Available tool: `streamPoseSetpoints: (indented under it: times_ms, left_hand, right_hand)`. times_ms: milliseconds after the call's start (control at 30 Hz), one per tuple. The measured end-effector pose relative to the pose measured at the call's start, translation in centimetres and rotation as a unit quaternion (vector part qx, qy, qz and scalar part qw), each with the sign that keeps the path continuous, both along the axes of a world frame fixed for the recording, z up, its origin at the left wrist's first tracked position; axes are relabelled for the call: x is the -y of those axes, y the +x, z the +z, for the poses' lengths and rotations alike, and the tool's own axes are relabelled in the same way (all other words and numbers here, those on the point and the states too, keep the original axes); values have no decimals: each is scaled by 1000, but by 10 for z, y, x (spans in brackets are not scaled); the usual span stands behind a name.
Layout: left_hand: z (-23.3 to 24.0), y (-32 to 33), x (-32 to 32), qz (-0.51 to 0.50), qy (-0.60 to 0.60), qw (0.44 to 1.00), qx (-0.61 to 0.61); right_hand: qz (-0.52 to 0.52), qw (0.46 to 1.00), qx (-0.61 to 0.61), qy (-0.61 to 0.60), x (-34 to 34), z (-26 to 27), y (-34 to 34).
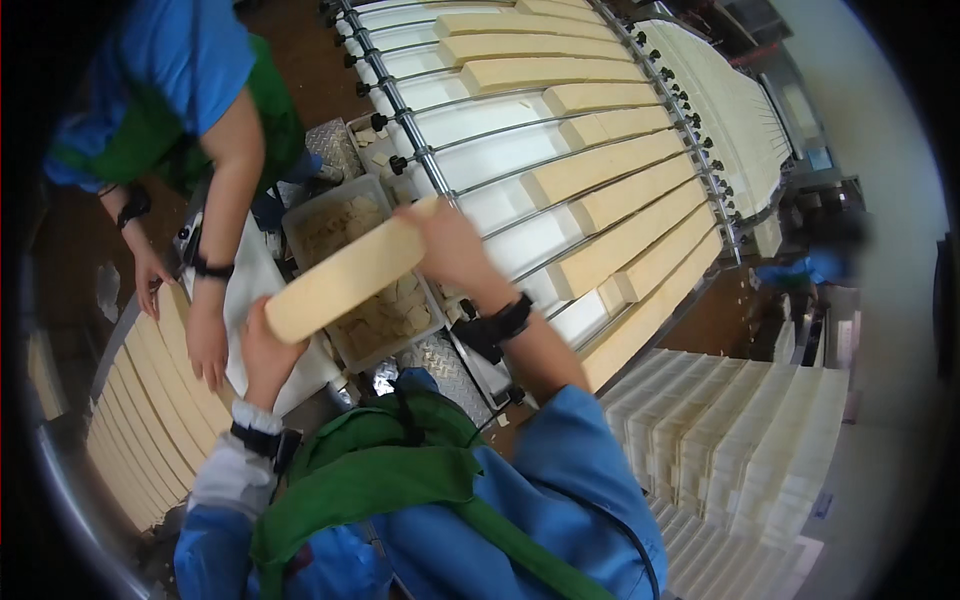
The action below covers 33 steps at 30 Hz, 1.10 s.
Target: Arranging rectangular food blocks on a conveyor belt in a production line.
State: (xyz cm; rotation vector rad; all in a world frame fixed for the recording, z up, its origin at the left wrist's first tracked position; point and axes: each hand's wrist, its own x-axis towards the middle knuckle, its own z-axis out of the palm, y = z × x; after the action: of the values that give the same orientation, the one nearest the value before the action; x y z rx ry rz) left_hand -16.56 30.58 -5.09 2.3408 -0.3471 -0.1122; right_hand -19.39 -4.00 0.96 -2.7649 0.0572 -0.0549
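Note:
A long pale-yellow block [352,274], seemingly of food or dough, is held aloft between my two hands. My left hand [271,352] grips its lower left end and my right hand [454,247] its upper right end. Below the block, a translucent plastic bin [442,322] contains broken pale pieces. Right of my right hand, similar blocks [622,240] lie in lanes between metal rods on a white conveyor [491,131]. At the left, more long blocks [142,405] stand packed side by side.
A co-worker in blue and green stands at the left, with both hands [208,337] at the packed blocks. Metal rails with black knobs [397,163] border the conveyor. Stacked whitish plastic trays [720,442] stand at the lower right. Another bin [375,150] with scraps sits beyond the first.

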Motion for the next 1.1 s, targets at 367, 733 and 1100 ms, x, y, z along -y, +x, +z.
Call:
streamPoseSetpoints:
  times_ms: [367, 733, 1100]
  left_hand:
    - [80, 82, 234, -88, 77, 993, 24]
    - [22, 102, 364, -10, -205, 959, -194]
    - [0, 92, 353, 19, -167, 985, -48]
  right_hand:
    - [-274, 892, -163, 321, 255, -2, 83]
    - [-28, 965, 255, 48, 167, -41, 78]
    - [-73, 979, 191, -5, 139, -53, 59]
